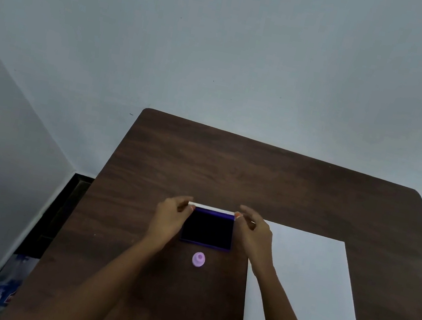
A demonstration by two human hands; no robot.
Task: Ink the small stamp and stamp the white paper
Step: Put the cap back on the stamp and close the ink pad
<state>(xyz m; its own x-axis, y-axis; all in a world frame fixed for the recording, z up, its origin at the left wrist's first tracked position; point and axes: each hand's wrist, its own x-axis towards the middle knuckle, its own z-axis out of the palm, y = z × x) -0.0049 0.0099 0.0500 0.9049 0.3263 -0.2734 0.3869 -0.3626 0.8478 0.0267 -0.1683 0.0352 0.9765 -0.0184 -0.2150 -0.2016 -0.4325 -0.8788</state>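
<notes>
Beside ink pad [207, 229] — both hands, seemingly on lid [212, 209].

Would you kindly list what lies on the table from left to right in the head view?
Left hand → small stamp → right hand → white paper.

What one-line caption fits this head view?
Both hands, left hand and right hand, hold the open ink pad's lid; small purple stamp untouched, white paper blank.
</notes>
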